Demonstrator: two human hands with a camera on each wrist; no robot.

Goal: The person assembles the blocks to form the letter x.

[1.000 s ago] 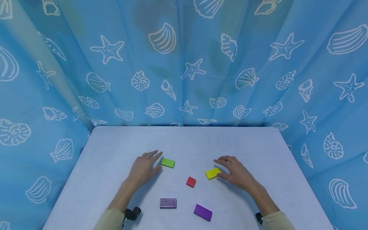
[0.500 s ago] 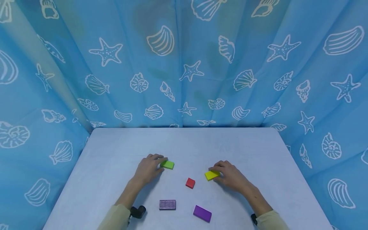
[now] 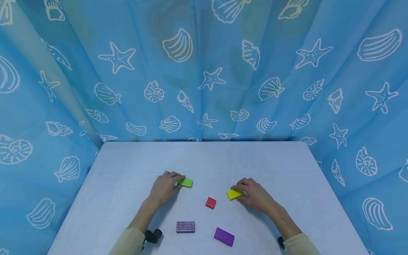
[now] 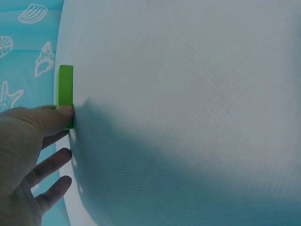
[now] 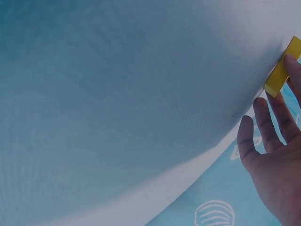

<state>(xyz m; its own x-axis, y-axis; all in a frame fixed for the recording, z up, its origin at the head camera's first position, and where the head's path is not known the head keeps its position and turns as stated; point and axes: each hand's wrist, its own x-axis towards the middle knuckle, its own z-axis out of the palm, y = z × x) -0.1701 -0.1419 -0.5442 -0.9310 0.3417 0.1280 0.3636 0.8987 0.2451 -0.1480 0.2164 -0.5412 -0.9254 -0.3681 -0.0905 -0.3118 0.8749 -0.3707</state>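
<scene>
On the left of the table, my left hand [image 3: 164, 187] pinches the near end of a green rectangular block [image 3: 186, 182] between thumb and fingers. The left wrist view shows the thumb against the face of that green block [image 4: 66, 84], the lower fingers spread apart. Across from it, my right hand [image 3: 256, 194] pinches a yellow rectangular block [image 3: 234, 194] at its right end. In the right wrist view the thumb lies on the yellow block [image 5: 277, 75]. Both blocks appear to rest on the table. A small red block [image 3: 210, 203] lies between the hands.
Nearer the front of the white table [image 3: 204, 159] lie a greyish-purple block [image 3: 185, 227] and a tilted purple block [image 3: 224, 236]. A blue curtain [image 3: 204, 99] with white shell prints hangs behind and around the table.
My left hand has come down onto the green block and my right hand onto the yellow block, both fingers and thumbs closing round them. The blocks have hardly moved.
</scene>
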